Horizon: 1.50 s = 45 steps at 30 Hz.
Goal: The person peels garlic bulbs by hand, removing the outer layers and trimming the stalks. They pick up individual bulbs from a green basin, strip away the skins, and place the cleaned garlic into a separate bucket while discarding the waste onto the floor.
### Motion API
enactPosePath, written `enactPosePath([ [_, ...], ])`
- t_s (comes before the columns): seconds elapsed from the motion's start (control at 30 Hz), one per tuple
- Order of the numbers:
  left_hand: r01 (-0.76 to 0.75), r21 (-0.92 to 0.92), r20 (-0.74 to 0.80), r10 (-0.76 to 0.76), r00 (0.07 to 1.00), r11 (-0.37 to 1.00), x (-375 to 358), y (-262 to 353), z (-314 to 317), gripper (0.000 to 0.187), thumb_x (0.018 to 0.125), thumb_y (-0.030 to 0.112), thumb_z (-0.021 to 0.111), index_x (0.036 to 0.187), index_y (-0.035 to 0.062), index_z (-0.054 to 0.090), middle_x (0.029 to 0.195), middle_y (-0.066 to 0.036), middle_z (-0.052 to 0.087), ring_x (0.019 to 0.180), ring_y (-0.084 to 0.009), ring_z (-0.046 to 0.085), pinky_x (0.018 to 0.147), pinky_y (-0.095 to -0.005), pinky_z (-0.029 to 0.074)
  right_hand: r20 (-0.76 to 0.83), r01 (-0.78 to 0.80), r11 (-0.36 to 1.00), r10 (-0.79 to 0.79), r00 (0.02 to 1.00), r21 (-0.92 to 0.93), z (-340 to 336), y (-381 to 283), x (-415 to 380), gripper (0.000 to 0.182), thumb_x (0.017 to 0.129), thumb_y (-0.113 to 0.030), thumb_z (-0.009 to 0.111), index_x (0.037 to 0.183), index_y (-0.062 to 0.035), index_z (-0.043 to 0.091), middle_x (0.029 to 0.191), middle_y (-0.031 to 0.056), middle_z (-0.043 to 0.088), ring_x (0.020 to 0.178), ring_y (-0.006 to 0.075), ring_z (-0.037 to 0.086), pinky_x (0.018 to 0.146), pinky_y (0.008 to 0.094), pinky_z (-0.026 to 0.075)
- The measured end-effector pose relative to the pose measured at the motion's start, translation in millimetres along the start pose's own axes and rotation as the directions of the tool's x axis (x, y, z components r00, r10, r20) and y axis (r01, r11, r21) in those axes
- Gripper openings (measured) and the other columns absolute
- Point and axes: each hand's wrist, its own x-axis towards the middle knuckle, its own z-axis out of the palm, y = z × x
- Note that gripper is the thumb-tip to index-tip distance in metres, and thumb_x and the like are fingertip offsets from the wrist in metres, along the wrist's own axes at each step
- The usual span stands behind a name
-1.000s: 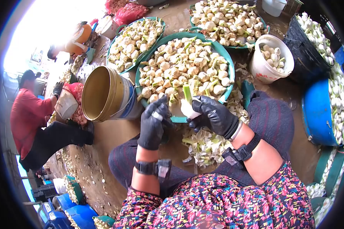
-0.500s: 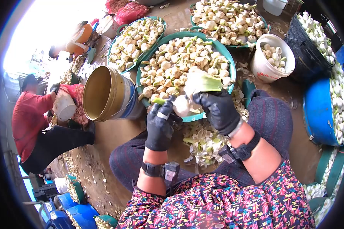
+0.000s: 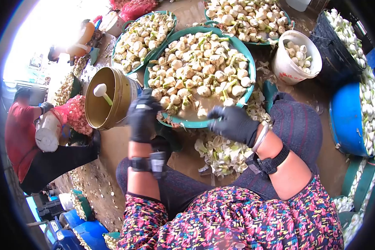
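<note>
A peeled garlic bulb (image 3: 100,89) with a green stem shows within the mouth of the tan bucket (image 3: 94,118), apart from my fingers. My left hand (image 3: 144,116), in a black glove, is beside that bucket's right side; motion smears its fingers. My right hand (image 3: 234,125), also gloved, hovers at the near rim of the green tub (image 3: 251,79), its fingers loosely bent and apart, with nothing seen in them. Unpeeled garlic bulbs (image 3: 204,68) with short stems fill the tub, and brownish water shows at its near side.
Peeled skins (image 3: 225,156) lie heaped between my knees. Two more garlic tubs (image 3: 143,41) (image 3: 248,21) stand behind. A white bucket (image 3: 298,58), a black tub (image 3: 335,54) and a blue tub (image 3: 346,118) are at right. A person in red (image 3: 27,133) sits at left with a bucket.
The peeled bulb has left my hands and is now at the tan bucket's mouth. My left hand moved left toward the bucket; the leafy piece is gone from my right hand, which moved slightly down.
</note>
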Motion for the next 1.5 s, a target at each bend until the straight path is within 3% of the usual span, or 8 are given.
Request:
enactPosePath([
  [0.13,-0.099,0.920,0.177,-0.177,0.968,0.380,11,-102,63,0.030,0.075,0.007,0.057,0.101,0.0171,0.066,0.097,-0.012,0.063,0.084,-0.0247,0.061,0.079,-0.0372,0.047,-0.282,0.020,0.894,0.120,0.952,0.447,-15,0,11,0.019,0.080,-0.009,0.058,0.098,-0.0007,0.058,0.078,-0.0002,0.059,0.065,0.0051,0.051,0.061,0.0203,0.043],
  [0.23,-0.259,0.956,0.194,-0.364,0.911,-0.139,19,-146,88,0.031,0.076,0.017,0.053,0.102,0.0278,0.065,0.116,-0.012,0.053,0.100,-0.0300,0.054,0.090,-0.0411,0.041,-0.433,0.148,0.868,0.083,0.898,0.474,-16,8,13,0.016,0.078,-0.012,0.060,0.088,0.0008,0.059,0.072,0.0053,0.062,0.062,0.0076,0.054,0.059,0.0248,0.046],
  [0.37,-0.325,0.930,0.248,-0.361,0.899,-0.173,30,-181,67,0.030,0.074,0.016,0.060,0.102,0.0253,0.065,0.114,-0.013,0.053,0.099,-0.0309,0.054,0.088,-0.0399,0.043,-0.460,0.147,0.875,0.094,0.883,0.462,-19,14,14,0.014,0.078,-0.010,0.060,0.088,0.0006,0.058,0.073,0.0042,0.060,0.064,0.0063,0.052,0.059,0.0231,0.045],
  [0.53,0.437,0.195,-0.033,-0.439,0.898,0.878,14,-89,79,0.025,0.080,0.012,0.062,0.102,0.0023,0.060,0.083,-0.004,0.060,0.074,-0.0152,0.055,0.070,-0.0278,0.047,-0.284,0.038,0.878,0.112,0.952,0.477,-16,7,19,0.025,0.077,-0.010,0.063,0.099,-0.0003,0.057,0.086,0.0067,0.062,0.073,0.0089,0.057,0.067,0.0237,0.047],
  [0.63,0.398,-0.137,-0.010,-0.404,0.915,0.907,-12,-60,88,0.028,0.083,0.013,0.059,0.108,0.0008,0.056,0.085,-0.004,0.059,0.069,-0.0120,0.054,0.067,-0.0253,0.047,-0.341,0.126,0.992,-0.108,0.934,0.029,10,17,22,0.045,0.073,-0.011,0.068,0.114,-0.0012,0.052,0.104,0.0119,0.060,0.088,0.0133,0.059,0.075,0.0261,0.049],
  [0.77,0.353,-0.408,0.016,-0.380,0.925,0.842,-31,-33,101,0.032,0.085,0.015,0.059,0.112,0.0000,0.053,0.089,-0.005,0.059,0.069,-0.0113,0.055,0.067,-0.0247,0.049,-0.316,0.327,0.881,-0.219,0.923,0.342,21,13,18,0.064,0.067,-0.010,0.073,0.124,-0.0017,0.045,0.114,0.0116,0.057,0.098,0.0152,0.058,0.083,0.0282,0.048],
  [1.07,0.254,-0.265,0.026,-0.257,0.966,0.930,-50,-6,108,0.020,0.087,0.008,0.052,0.102,-0.0056,0.052,0.091,-0.011,0.059,0.079,-0.0212,0.062,0.072,-0.0332,0.052,-0.144,0.111,0.419,0.047,0.988,0.901,12,5,13,0.045,0.069,0.000,0.071,0.109,0.0025,0.052,0.098,0.0083,0.060,0.086,0.0136,0.058,0.078,0.0270,0.049],
  [1.5,0.230,-0.094,-0.045,-0.235,0.971,0.969,-47,-4,118,0.020,0.083,0.005,0.056,0.102,-0.0026,0.055,0.090,-0.009,0.061,0.078,-0.0179,0.061,0.066,-0.0286,0.051,-0.277,0.282,0.706,-0.126,0.953,0.649,18,13,16,0.051,0.066,-0.001,0.075,0.110,-0.0026,0.050,0.100,0.0054,0.057,0.089,0.0124,0.055,0.079,0.0261,0.049],
])
